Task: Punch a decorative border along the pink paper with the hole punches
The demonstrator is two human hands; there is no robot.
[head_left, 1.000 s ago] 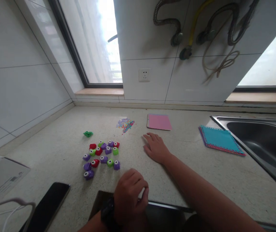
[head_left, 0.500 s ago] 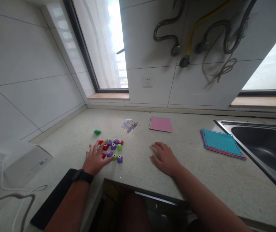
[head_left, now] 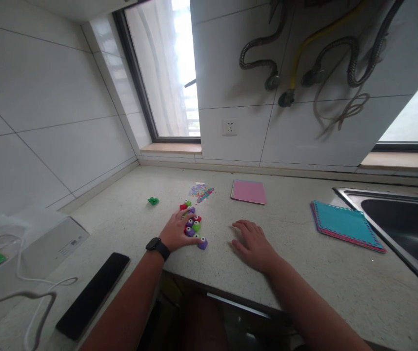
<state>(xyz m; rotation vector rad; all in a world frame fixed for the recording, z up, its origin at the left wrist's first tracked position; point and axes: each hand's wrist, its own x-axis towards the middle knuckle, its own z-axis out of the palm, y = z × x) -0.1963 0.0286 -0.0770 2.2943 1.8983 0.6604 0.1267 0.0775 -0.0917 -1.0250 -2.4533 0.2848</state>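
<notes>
The left hand (head_left: 178,231), fingers spread, cups the eyed punches (head_left: 190,222); the right hand (head_left: 255,246) (empty, fingers loosely curled) rests near pink paper (head_left: 248,191).

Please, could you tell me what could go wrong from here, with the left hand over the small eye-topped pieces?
The left hand spreads over several eye-topped pieces at once; the purple piece beside the thumb might slip away if the hand moves.

The loose confetti lies just beyond the pieces, so a push that way could scatter it.

The teal-topped stack lies right by the sink; a knock might send some in.
</notes>
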